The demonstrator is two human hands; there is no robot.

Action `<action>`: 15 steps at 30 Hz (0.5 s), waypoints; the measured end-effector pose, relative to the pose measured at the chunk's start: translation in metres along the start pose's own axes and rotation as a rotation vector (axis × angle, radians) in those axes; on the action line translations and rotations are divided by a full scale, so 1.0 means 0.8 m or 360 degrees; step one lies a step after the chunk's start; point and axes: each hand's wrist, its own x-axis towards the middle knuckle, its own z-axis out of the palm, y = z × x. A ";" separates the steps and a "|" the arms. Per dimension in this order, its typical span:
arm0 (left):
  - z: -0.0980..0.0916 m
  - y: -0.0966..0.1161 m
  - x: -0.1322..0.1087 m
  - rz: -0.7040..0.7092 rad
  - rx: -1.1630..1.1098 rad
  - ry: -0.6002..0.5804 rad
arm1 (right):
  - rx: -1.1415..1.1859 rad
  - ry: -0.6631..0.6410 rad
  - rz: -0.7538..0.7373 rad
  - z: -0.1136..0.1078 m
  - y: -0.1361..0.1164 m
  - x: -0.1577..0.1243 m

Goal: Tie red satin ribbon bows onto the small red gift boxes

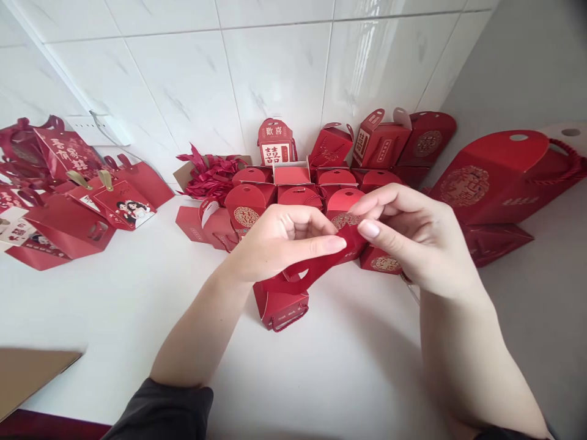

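Observation:
A small red paper gift box (279,305) with a cord handle stands on the white table (114,305) in front of me. Its long red top flap reaches up between my hands. My left hand (282,241) pinches the flap from the left, thumb stretched along it. From the right, my right hand (408,241) closes its fingertips on the flap's upper end. Both hands hover just above the box.
Several folded red boxes (293,189) crowd the back against the tiled wall, beside a heap of red ribbons (208,174). Larger red gift bags lie at the left (64,229) and right (499,177). A brown cardboard corner (27,376) shows at the lower left.

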 end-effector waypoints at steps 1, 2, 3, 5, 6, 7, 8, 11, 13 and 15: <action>-0.002 0.002 -0.002 -0.0002 0.0016 0.0029 | 0.0011 -0.0007 0.0003 -0.003 0.000 0.001; -0.004 0.004 -0.003 -0.0008 0.0039 0.0043 | 0.0016 0.0009 -0.0011 -0.005 0.000 0.002; -0.005 0.005 -0.005 -0.0006 0.0065 0.0044 | 0.0026 0.0034 -0.0028 -0.006 0.000 0.002; -0.005 0.006 -0.006 0.0014 0.0121 0.0007 | 0.0082 0.0036 -0.0015 -0.006 0.000 0.002; -0.004 0.006 -0.006 0.0025 0.0145 -0.0020 | 0.0105 0.0000 0.0016 -0.004 -0.001 0.002; -0.003 0.005 -0.006 0.0032 0.0165 -0.0040 | 0.0112 -0.0053 0.0053 -0.002 -0.001 0.001; -0.002 0.004 -0.005 0.0029 0.0181 -0.0050 | 0.0101 -0.0105 0.0088 0.000 -0.002 0.000; 0.001 0.001 -0.002 0.0000 0.0246 0.0005 | 0.0019 -0.0144 0.0140 0.005 -0.003 -0.001; 0.000 0.000 -0.001 -0.0002 0.0302 0.0067 | 0.0000 -0.0099 0.0121 0.006 -0.003 -0.001; -0.001 0.000 -0.001 0.0006 0.0357 0.0123 | -0.0057 -0.0123 0.0103 0.005 -0.004 0.000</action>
